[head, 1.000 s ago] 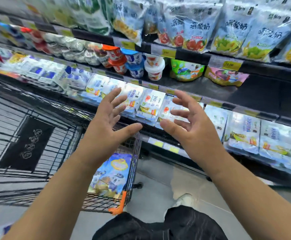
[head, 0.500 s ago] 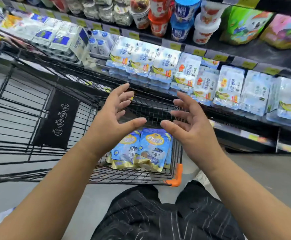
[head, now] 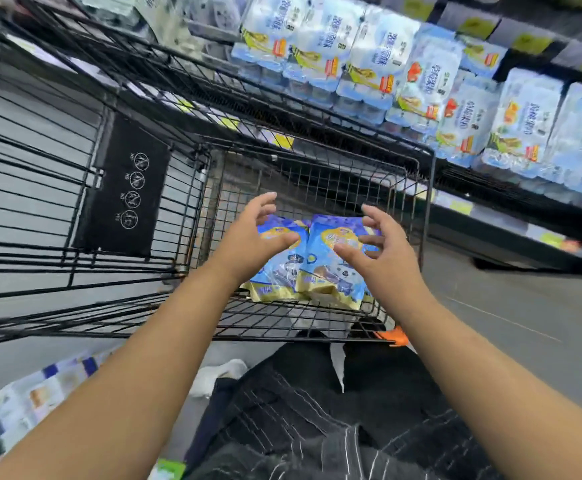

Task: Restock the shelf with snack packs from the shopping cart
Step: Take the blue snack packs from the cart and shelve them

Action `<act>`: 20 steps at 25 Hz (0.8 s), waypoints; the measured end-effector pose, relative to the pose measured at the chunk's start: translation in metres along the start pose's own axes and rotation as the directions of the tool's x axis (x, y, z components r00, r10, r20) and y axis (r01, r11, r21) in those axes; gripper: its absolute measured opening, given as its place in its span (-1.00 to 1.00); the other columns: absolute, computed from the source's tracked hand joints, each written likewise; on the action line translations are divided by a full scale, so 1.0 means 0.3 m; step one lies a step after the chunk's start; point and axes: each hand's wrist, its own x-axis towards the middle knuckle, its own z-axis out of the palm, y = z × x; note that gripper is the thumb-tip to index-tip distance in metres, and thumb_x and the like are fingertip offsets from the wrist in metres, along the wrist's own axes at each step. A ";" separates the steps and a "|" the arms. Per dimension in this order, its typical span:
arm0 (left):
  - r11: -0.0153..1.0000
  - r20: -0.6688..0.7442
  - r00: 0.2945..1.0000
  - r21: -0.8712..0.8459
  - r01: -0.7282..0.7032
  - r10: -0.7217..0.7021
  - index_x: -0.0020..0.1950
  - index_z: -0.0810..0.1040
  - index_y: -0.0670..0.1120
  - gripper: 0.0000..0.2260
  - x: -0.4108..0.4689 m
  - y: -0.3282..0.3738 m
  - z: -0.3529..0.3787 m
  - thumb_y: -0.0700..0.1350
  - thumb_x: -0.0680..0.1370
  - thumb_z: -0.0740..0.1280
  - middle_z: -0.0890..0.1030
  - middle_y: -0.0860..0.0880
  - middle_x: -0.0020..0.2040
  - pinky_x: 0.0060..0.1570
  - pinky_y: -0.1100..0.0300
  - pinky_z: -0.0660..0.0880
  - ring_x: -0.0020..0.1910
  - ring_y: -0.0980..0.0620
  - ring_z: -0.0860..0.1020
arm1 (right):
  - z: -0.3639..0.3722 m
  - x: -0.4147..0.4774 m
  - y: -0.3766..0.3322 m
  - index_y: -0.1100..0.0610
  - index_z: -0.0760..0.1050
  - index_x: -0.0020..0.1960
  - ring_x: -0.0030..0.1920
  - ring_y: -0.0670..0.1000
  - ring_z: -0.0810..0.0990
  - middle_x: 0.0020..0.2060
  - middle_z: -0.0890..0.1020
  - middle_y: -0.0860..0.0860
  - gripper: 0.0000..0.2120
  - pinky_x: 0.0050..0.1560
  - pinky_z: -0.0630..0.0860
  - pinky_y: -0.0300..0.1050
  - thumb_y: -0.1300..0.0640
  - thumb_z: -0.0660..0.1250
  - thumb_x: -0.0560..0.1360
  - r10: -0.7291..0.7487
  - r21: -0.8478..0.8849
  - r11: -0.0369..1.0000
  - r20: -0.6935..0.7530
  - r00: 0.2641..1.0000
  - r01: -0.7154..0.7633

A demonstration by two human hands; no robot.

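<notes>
Down go both hands, from above the cart's rim half a second ago to right over the two snack packs. The view has tipped down with them, so the shelf has slid toward the top edge.

Nearest, dark striped trousers [head: 317, 427] fill the bottom, and two bare forearms reach forward over them. Next comes the shopping cart [head: 282, 327], with its wire floor and an orange corner bumper [head: 391, 336] at the near right.

The left hand [head: 248, 244] is spread, fingers bent and apart, thumb stretched rightward across the top of the left snack pack [head: 279, 275]; it holds nothing. The right hand [head: 383, 258] mirrors it, fingers splayed and curved, thumb pointing left over the right snack pack [head: 327, 282], also gripping nothing. Whether either palm actually touches the wrap cannot be told from this angle.

The two blue-and-yellow packs lie side by side, edges touching, on the cart floor at its near right end, directly beneath and between the hands. Their outer edges are covered by the hands, and the print on them is too blurred to read. Left of them, a black panel [head: 127, 188] with round white symbols hangs on the cart's wire.

Beyond the far wall, the shelf [head: 490, 216] carries rows of pale blue multipacks [head: 379, 60], leaning and smeared by motion. The rows are cut off at the right and top edges.
</notes>
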 end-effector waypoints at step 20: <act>0.840 -0.085 0.836 -0.067 0.538 -0.542 0.49 0.24 -0.10 -0.13 0.373 -0.630 0.205 0.02 0.30 0.60 0.48 -0.07 0.31 0.30 -0.05 0.47 0.28 -0.09 0.50 | 0.236 0.367 0.603 0.09 0.01 0.57 0.43 0.23 0.31 0.45 0.25 0.24 -0.03 0.35 0.34 0.07 -0.08 0.53 0.38 0.553 -0.250 0.788 -0.113 0.825 -0.563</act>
